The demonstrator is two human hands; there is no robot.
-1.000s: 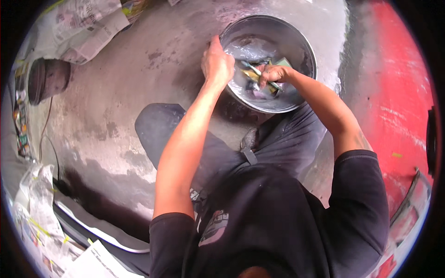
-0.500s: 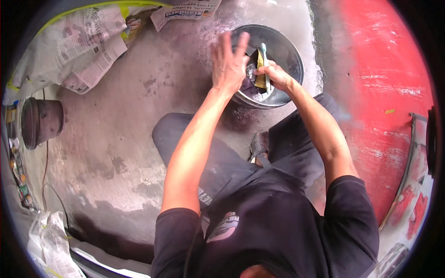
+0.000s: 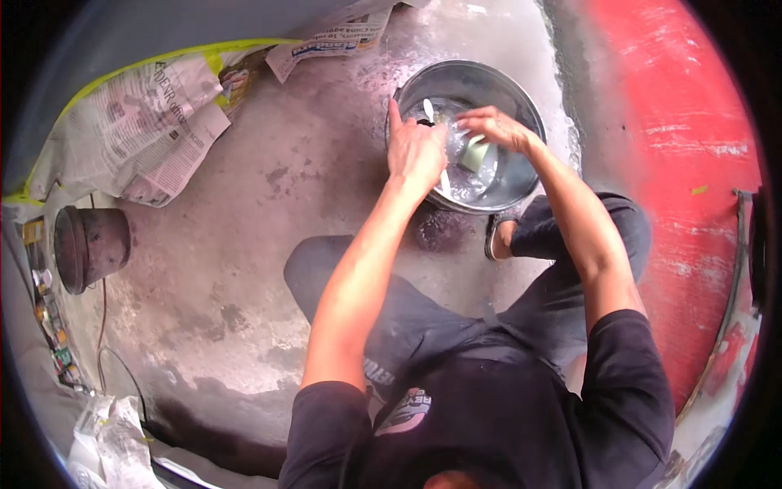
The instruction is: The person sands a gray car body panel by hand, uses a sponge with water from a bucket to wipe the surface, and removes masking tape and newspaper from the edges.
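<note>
The basin point(image 3: 521, 102) is bare metal, dull grey with a soft sheen, and the water in it glints. The spoon point(image 3: 429, 110) looks like polished metal. The floor point(image 3: 269, 244) is rough, blotchy concrete, matt grey, turning to scuffed red paint point(image 3: 684, 163) at one side. The newspapers point(image 3: 138, 130) are thin, crumpled paper. The pot point(image 3: 90, 244) looks rusty and matt.

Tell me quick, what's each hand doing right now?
Left hand: closed on a spoon over the metal basin.
Right hand: holding a pale sponge.
</note>
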